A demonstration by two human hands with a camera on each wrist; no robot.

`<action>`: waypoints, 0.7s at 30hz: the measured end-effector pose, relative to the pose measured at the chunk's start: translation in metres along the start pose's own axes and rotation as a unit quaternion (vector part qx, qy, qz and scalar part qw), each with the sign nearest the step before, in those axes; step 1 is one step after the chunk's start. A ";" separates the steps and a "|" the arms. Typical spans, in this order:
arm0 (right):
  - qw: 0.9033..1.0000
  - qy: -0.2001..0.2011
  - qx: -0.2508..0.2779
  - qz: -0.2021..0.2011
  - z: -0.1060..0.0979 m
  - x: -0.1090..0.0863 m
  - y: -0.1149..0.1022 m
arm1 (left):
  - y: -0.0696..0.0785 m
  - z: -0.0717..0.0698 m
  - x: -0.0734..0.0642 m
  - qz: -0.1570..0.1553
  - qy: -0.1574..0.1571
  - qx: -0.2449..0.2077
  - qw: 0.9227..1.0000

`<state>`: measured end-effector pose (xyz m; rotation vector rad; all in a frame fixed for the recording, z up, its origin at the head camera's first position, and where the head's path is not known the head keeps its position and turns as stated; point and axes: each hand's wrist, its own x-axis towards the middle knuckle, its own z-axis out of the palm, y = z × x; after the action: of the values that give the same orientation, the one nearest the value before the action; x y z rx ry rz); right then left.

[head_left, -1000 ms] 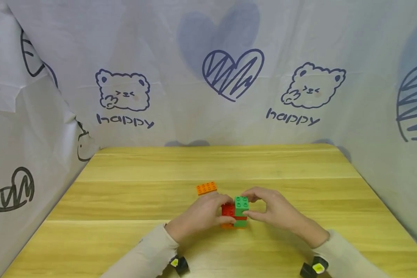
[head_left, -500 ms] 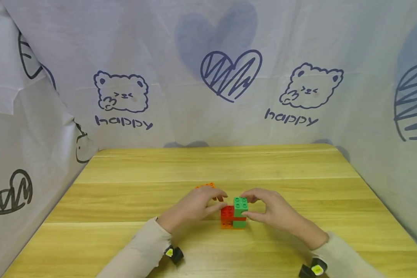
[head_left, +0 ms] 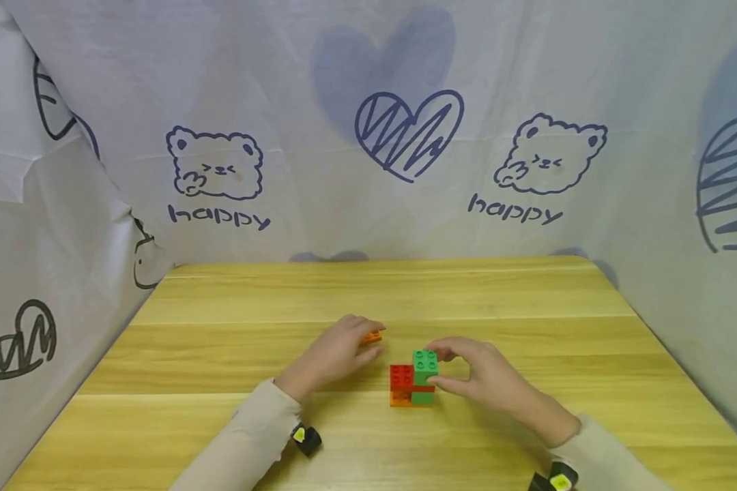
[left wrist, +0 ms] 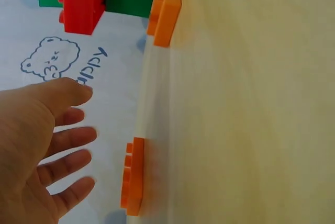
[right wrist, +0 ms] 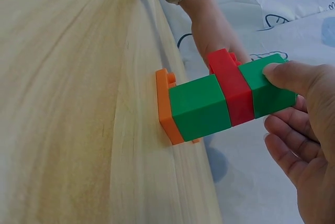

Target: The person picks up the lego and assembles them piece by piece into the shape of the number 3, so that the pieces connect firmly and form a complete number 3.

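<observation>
A stack of toy building bricks stands on the table: an orange base plate [right wrist: 165, 106], a lower green brick [right wrist: 200, 108], a red brick [head_left: 401, 376] jutting out to the left, and an upper green brick [head_left: 425, 365]. My right hand [head_left: 488, 374] pinches the upper green brick between thumb and fingers, from its right side. Farther back and left, a loose orange brick plate [left wrist: 135, 177] lies studs up. Over it reaches my left hand [head_left: 338, 351], fingers loosely spread and partly covering it in the head view. The left wrist view shows nothing between those fingers.
The wooden table [head_left: 233, 293] meets a white cloth backdrop [head_left: 319, 204] with printed bears and hearts behind it. More of this cloth hangs at both sides. Black wrist devices [head_left: 307, 440] sit at both cuffs.
My left hand has let go of the stack and moved left and back to the loose orange plate. The right hand keeps its hold on the upper green brick.
</observation>
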<state>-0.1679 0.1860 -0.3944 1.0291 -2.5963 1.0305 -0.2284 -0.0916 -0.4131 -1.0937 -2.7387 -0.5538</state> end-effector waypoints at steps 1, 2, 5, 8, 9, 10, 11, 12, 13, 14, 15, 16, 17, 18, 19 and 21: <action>1.000 0.000 -0.002 0.000 0.000 0.000 0.000 | -0.001 0.000 0.000 -0.005 0.001 0.005 1.000; 1.000 0.001 -0.004 -0.001 0.000 0.000 0.000 | -0.002 0.000 0.001 -0.010 0.000 0.010 1.000; 1.000 0.005 -0.004 -0.006 0.000 -0.001 0.000 | -0.004 0.000 0.001 -0.025 -0.004 0.022 0.999; 1.000 0.010 -0.003 -0.013 0.001 -0.001 0.001 | -0.006 0.001 0.003 -0.044 -0.008 0.034 0.998; 1.000 0.012 -0.003 -0.014 0.002 -0.002 0.001 | -0.006 0.001 0.003 -0.052 -0.010 0.035 0.998; 1.000 0.014 -0.004 -0.016 0.002 -0.002 0.002 | -0.007 0.002 0.003 -0.061 -0.010 0.035 0.998; 1.000 0.015 -0.006 -0.018 0.003 -0.002 0.002 | -0.008 0.002 0.004 -0.069 -0.010 0.034 0.997; 1.000 0.018 -0.006 -0.019 0.003 -0.002 0.002 | -0.009 0.003 0.004 -0.077 -0.010 0.036 0.996; 1.000 0.020 -0.007 -0.020 0.003 -0.002 0.002 | -0.010 0.003 0.004 -0.084 -0.010 0.036 0.996; 0.999 0.023 -0.007 -0.022 0.004 -0.003 0.003 | -0.011 0.004 0.004 -0.091 -0.010 0.034 0.995; 0.999 0.025 -0.008 -0.023 0.004 -0.003 0.003 | -0.012 0.004 0.004 -0.094 -0.009 0.032 0.995; 0.999 0.027 -0.007 -0.024 0.004 -0.003 0.003 | -0.013 0.005 0.004 -0.098 -0.008 0.032 0.995; 0.999 0.028 -0.007 -0.024 0.005 -0.003 0.003 | -0.015 0.006 0.004 -0.101 -0.008 0.031 0.994; 0.999 0.029 -0.006 -0.024 0.005 -0.003 0.003 | -0.016 0.006 0.004 -0.104 -0.008 0.030 0.994; 0.999 0.029 -0.006 -0.024 0.005 -0.003 0.003 | -0.017 0.007 0.004 -0.107 -0.008 0.025 0.994; 0.999 0.028 -0.006 -0.023 0.006 -0.003 0.003 | -0.020 0.008 0.003 -0.113 -0.008 0.018 0.993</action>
<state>-0.1671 0.1859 -0.4016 1.0374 -2.5179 1.0170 -0.2445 -0.0996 -0.4256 -0.7876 -2.8935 -0.5234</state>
